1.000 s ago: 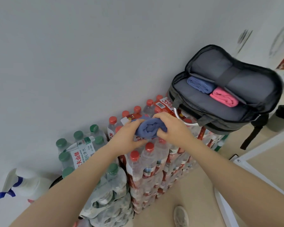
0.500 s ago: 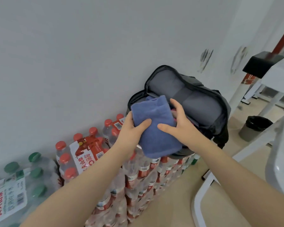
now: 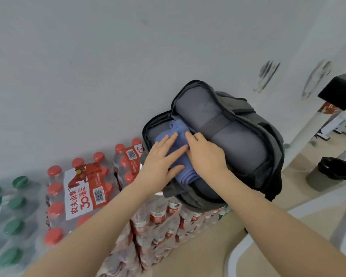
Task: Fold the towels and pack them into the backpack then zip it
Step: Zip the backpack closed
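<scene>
Nearest me, both my forearms run in from the bottom edge, cut off below the elbow. Beneath them, shrink-wrapped packs of red-capped water bottles (image 3: 82,196) are stacked up; the green-capped packs (image 3: 10,212) at the far left are blurred and partly out of frame.

On top of the stack sits the grey backpack (image 3: 248,156), unzipped, its soft padded lining bulging smooth on either side of a flat strap. My left hand (image 3: 160,158) lies on the blue towel (image 3: 183,152) with straight, spread fingers pressing it down. My right hand (image 3: 206,154) bends at the knuckles, fingertips tucked against the towel's upper edge; whether they pinch it I cannot tell. The towel is a soft, ribbed roll of terry, half sunk in the bag's main opening, its middle hidden under my hands. The pink towel seen a second ago is now hidden.

Half a second back I held this towel above the bag's mouth; now it is inside.

Beyond, a plain grey wall (image 3: 108,66) carries dark smudges, and a black bin (image 3: 332,172) stands on the floor to the right.
</scene>
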Demonstrator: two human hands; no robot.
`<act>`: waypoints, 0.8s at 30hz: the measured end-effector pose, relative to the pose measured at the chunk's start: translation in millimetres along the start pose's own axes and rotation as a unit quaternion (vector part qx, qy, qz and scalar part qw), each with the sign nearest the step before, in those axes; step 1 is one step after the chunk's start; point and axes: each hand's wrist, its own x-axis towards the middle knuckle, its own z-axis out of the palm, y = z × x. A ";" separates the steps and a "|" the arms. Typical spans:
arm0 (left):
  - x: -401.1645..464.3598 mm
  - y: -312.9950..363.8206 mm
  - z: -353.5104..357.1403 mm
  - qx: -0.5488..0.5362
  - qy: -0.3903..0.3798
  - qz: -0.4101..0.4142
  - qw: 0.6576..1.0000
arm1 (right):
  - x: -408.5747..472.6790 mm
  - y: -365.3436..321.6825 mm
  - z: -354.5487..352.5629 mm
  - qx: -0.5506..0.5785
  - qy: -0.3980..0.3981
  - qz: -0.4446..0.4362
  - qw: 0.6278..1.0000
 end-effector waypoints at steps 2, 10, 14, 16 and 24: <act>2.8 -7.5 -1.8 0.027 -0.060 0.020 0.998 | -2.9 -4.7 3.8 -0.073 0.046 0.005 0.996; 20.0 -7.7 -11.4 0.007 -0.186 0.018 0.982 | -23.0 55.1 -33.1 -0.082 0.241 0.128 0.959; 23.1 -8.0 -7.3 0.037 -0.197 0.041 0.979 | -22.7 60.5 -37.8 -0.010 0.129 0.223 0.966; 25.8 -7.1 -4.3 0.060 -0.188 0.052 0.979 | -18.6 58.5 -40.7 -0.006 0.126 0.230 0.965; 47.6 11.7 8.6 0.107 -0.195 -0.002 0.975 | -8.8 53.5 -66.2 0.111 0.278 0.178 0.937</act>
